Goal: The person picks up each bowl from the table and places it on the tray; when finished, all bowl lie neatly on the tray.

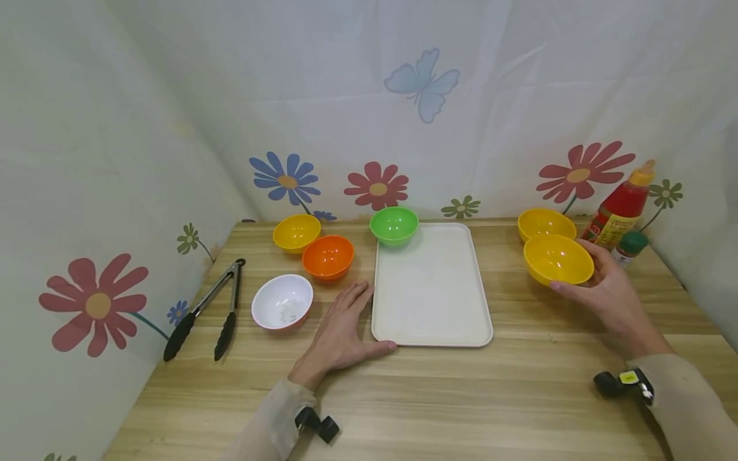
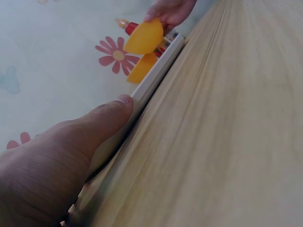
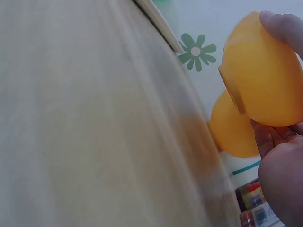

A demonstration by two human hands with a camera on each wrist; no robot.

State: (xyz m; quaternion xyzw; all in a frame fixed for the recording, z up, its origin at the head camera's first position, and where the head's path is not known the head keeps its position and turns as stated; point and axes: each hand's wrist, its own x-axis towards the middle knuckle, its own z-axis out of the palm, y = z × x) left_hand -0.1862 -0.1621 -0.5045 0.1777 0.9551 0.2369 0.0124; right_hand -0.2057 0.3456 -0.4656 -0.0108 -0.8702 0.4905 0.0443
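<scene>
Within right hand (image 1: pixel 615 296): yellow bowl (image 1: pixel 558 261), raised above table (image 1: pixel 519 390).

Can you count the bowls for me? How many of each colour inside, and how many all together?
Yellow bowls: 3
Orange bowl: 1
Green bowl: 1
White bowl: 1
Total: 6 bowls

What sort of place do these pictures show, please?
Probably a small indoor workspace, perhaps staged for kitchen-like handling: a wood-grain table, flowered cloth hanging behind it, and several colourful bowls.
</scene>
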